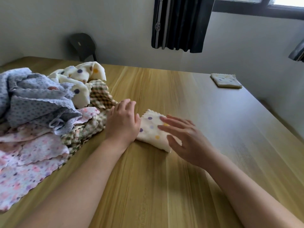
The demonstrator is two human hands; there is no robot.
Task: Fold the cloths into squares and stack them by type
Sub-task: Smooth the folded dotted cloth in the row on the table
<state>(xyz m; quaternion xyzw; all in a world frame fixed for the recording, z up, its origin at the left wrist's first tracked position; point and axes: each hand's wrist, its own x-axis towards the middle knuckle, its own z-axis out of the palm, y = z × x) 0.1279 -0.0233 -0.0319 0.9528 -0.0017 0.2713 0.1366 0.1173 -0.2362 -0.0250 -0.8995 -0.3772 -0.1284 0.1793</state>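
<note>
Flattening a cream dotted cloth (150, 129), folded to a small square, at centre frame on the wooden table (164, 186).

Left hand (122, 124): palm down, fingers straight, resting at the cloth's left edge, gripping nothing.

Right hand (185, 139): fingers spread and relaxed over the cloth's right half, slightly blurred. Contact with the fabric not determinable. Holding nothing.

Step in hand, by judgement: final smoothing of one folded piece.

Next move, by judgement: calls for lifting the square without letting the layers spring apart, then setting it squarely on the matching folded cream cloth (226, 80) at upper right of frame, well apart, near the table's far edge.

Remaining stock: loose pile of unfolded cloths (41, 116) at left of frame, just beside the left hand. Grey-blue dotted, cream dotted, brown check, pink floral. Most of the task yet to do.

Surface: pale wood-grain, smooth, sheen toward the right.

Room: plain grey-white wall; dark chair (83, 45) behind the table at upper left; dark curtain (181, 23) at upper centre; window (286, 1) along the top right edge, daylight coming through.
</note>
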